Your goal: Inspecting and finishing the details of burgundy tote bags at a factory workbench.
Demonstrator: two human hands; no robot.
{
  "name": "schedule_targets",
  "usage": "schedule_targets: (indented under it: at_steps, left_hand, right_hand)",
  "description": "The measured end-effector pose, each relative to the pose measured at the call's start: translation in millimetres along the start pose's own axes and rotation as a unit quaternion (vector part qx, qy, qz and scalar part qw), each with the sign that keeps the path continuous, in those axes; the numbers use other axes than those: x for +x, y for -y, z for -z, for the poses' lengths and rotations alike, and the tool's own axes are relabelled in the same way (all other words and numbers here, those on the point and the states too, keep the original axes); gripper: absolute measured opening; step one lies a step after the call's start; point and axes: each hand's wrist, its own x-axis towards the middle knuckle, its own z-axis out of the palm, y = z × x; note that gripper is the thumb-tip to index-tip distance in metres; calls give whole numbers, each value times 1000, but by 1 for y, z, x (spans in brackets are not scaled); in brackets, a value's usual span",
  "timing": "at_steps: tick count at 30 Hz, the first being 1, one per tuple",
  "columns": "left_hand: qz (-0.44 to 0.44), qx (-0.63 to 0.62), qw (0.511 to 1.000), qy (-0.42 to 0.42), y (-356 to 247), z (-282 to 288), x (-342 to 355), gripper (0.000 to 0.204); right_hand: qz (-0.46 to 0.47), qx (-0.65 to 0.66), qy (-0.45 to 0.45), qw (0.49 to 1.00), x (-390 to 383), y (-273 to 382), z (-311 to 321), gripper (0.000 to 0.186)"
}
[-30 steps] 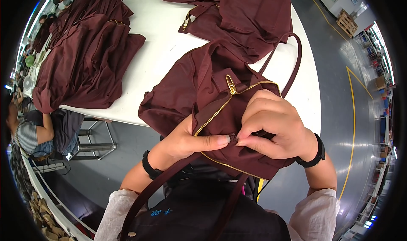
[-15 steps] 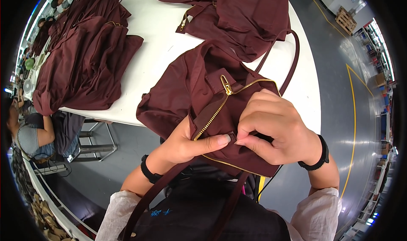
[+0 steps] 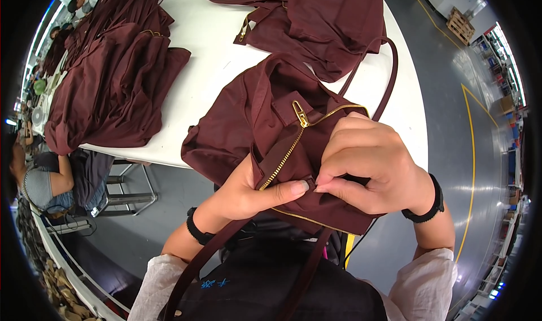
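Observation:
A dark maroon fabric bag (image 3: pixel 226 118) lies at the table's near edge, its zipped mouth spread open toward me. A gold zipper (image 3: pixel 282 162) runs round the opening, with its gold puller (image 3: pixel 300 113) at the far end. My left hand (image 3: pixel 254 194) grips the bag's near left edge, thumb on top across the zipper tape and the other fingers hidden beneath the cloth. Over the opening, my right hand (image 3: pixel 367 166) pinches a small bit of the bag's inner fabric between thumb and forefinger, close to my left thumb tip. One bag strap (image 3: pixel 389 75) loops up at the right.
More maroon bags lie on the white table (image 3: pixel 209 67): a pile (image 3: pixel 113 89) at the left and a stack (image 3: pixel 333 22) at the back. A person (image 3: pixel 48 180) sits at the far left beside a metal stool (image 3: pixel 127 197). Grey floor (image 3: pixel 446 152) with yellow lines extends on the right.
My right hand has shifted very slightly to the right and up, still pinching the inner fabric. The left hand and the bag stay almost where they were.

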Motion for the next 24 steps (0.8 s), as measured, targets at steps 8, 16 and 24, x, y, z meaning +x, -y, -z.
schedule_targets:
  at_steps: [8,16,24]
  left_hand:
    - [-29,46,998,14,2,2,-1,59]
    - [-1,19,1000,-9,0,2,0,62]
    - [14,-1,1000,-3,1,3,0,55]
  right_hand:
    - [-21,128,80,988,7,-12,2,12]
    - [-39,109,12,993,-3,-11,1,14]
    - [46,29,-10,998,0,-9,-3,13]
